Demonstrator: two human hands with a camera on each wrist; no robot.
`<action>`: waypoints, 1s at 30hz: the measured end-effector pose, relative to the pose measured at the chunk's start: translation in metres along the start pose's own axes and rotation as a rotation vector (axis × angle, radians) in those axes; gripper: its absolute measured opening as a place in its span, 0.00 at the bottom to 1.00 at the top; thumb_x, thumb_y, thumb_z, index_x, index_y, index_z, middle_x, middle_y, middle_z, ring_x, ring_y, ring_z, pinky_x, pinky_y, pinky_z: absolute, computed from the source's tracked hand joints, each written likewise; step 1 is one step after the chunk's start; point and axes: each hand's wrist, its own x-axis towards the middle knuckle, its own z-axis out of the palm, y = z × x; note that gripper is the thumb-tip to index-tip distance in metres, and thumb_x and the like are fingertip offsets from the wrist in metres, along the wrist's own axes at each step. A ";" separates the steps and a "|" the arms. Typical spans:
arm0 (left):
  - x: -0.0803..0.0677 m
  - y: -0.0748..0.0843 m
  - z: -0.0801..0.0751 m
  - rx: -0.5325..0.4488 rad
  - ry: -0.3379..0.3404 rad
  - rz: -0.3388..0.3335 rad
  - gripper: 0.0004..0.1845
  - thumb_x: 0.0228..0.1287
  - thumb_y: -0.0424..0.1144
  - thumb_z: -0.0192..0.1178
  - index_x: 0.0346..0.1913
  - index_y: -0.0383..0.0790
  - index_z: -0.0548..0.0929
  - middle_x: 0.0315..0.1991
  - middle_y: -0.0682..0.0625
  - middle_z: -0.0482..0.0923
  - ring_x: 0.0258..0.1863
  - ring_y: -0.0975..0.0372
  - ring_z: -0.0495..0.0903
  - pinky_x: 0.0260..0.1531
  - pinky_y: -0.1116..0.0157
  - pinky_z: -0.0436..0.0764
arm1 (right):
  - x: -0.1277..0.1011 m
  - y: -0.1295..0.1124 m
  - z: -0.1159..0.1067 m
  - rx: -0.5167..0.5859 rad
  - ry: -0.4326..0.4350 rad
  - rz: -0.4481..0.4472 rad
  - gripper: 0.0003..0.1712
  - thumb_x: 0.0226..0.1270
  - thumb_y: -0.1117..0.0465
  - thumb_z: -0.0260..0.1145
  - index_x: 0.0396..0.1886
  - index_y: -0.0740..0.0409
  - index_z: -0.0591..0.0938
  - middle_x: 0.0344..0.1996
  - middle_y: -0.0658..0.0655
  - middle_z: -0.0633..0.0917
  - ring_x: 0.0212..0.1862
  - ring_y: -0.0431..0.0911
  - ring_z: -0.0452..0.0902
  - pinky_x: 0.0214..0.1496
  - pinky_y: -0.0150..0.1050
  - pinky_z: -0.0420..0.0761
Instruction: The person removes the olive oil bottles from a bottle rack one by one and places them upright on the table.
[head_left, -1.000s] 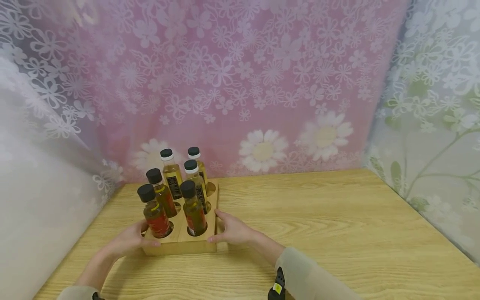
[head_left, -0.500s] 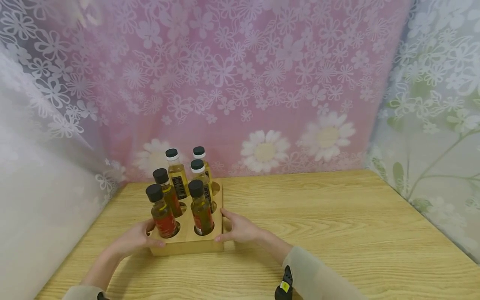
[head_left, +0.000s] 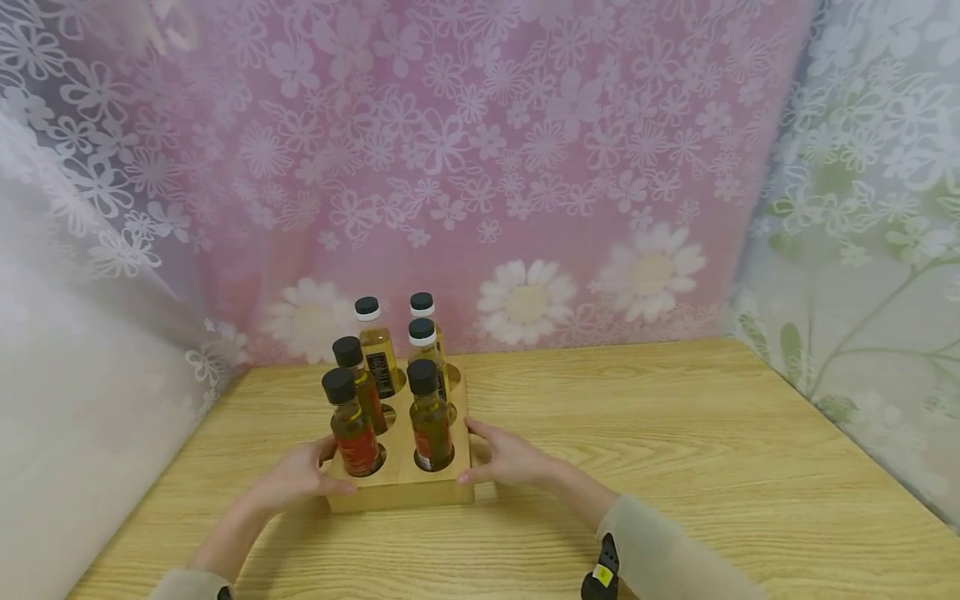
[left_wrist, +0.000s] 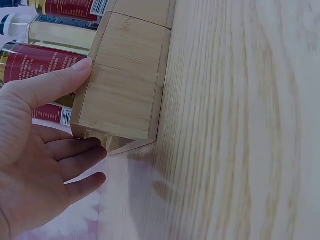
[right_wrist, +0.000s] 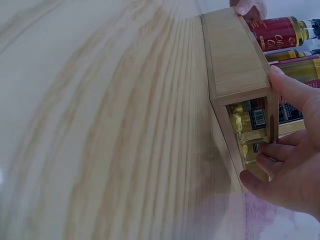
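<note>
A light wooden bottle rack [head_left: 401, 497] with round holes stands on the table, left of the middle. Three olive oil bottles [head_left: 357, 446] with red labels and black caps fill its front part. Behind them rise three paler oil bottles [head_left: 378, 358] with black labels and white-ringed dark caps. My left hand [head_left: 296, 479] grips the rack's near left corner, thumb on the front top edge [left_wrist: 82, 67], fingers at the open side. At the near right corner, my right hand [head_left: 510, 458] holds it likewise, fingers bent at the side opening [right_wrist: 250, 135].
The wood-grain table [head_left: 637, 433] stretches off to the right of the rack. A pink flowered curtain [head_left: 480, 167] hangs along the back edge, with pale curtains [head_left: 75, 375] on both sides.
The rack and its bottles have slid to the right across the table, with both hands moving along on its corners. The bottles keep their places in the rack.
</note>
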 end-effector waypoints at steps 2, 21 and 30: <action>0.002 0.002 0.003 -0.012 -0.007 0.007 0.46 0.47 0.46 0.71 0.66 0.26 0.62 0.62 0.32 0.65 0.61 0.39 0.63 0.55 0.41 0.64 | -0.004 0.003 -0.004 -0.002 -0.001 -0.004 0.54 0.54 0.50 0.71 0.72 0.66 0.51 0.69 0.63 0.58 0.70 0.57 0.49 0.66 0.55 0.55; 0.021 0.026 0.032 -0.024 -0.039 0.046 0.52 0.45 0.47 0.72 0.69 0.29 0.56 0.62 0.34 0.66 0.61 0.43 0.65 0.56 0.42 0.63 | -0.039 0.024 -0.030 0.006 0.013 -0.006 0.54 0.55 0.50 0.71 0.71 0.67 0.51 0.69 0.67 0.56 0.69 0.60 0.48 0.65 0.58 0.55; 0.030 0.036 0.046 -0.029 -0.040 0.067 0.52 0.45 0.48 0.72 0.69 0.28 0.56 0.61 0.34 0.67 0.61 0.44 0.66 0.56 0.42 0.64 | -0.056 0.031 -0.044 0.008 0.017 0.007 0.53 0.57 0.50 0.69 0.72 0.66 0.49 0.70 0.67 0.54 0.65 0.70 0.51 0.62 0.62 0.57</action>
